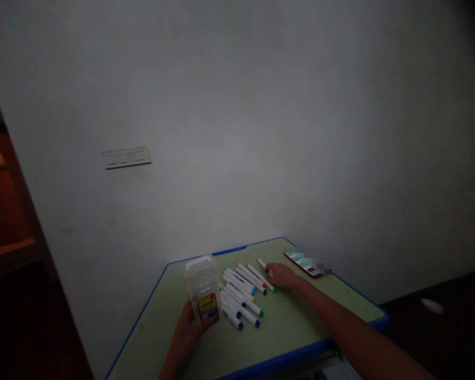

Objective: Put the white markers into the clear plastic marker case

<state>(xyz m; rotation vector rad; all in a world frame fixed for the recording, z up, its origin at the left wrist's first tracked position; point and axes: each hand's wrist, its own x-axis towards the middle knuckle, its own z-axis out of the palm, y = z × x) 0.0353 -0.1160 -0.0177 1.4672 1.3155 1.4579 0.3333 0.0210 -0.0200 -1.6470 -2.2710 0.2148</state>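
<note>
My left hand (196, 323) is wrapped round the lower part of a clear plastic box (200, 277) with a yellow and blue label, held upright over the left of the table. Several white markers (239, 285) with coloured ends lie side by side to the right of the box. At the right end of the markers, my right hand (279, 275) has its fingers closed on a white marker (262, 262), whose far end sticks out beyond the fingertips.
The pale green table (293, 327) has a blue edge and stands against a grey wall. A flat, dark red-edged object (303, 264) lies near the right edge. Orange shelving (8, 195) shows at far left.
</note>
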